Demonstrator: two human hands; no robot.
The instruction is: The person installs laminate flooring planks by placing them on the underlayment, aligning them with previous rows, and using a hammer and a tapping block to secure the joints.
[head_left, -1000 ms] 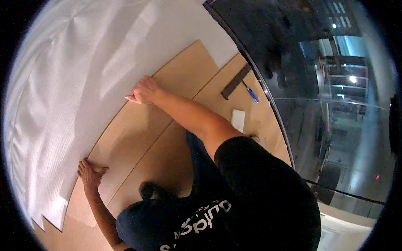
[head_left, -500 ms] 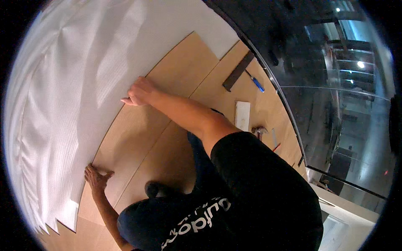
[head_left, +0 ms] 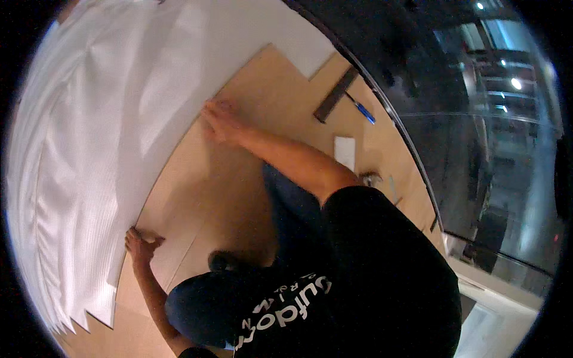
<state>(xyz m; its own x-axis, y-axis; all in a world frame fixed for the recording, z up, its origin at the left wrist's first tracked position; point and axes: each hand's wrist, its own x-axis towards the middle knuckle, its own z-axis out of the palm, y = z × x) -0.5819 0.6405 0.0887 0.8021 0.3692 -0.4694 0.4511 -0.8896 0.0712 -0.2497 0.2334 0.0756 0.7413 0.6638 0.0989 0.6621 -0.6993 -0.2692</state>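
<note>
My left hand lies on the outer edge of a light wood-look floor plank, its thumb spread away from the fingers. Farther up the same edge rests my right hand, slightly blurred, with its fingers reaching over to the rim and the palm low on the board. Neither hand holds a loose object. White ribbed underlay sheet spreads beyond the plank's edge, creased at the far left. My knee and a dark shoe are on the laid boards.
On the boards to the right are a dark flat bar, a blue-handled tool, a white block and a hammer. A dark glass wall borders the floor there. The underlay ends in a jagged edge at lower left.
My right hand has come inward from the underlay side and settled flatter along the plank's edge. The left hand stays at the edge, and the view has shifted slightly.
</note>
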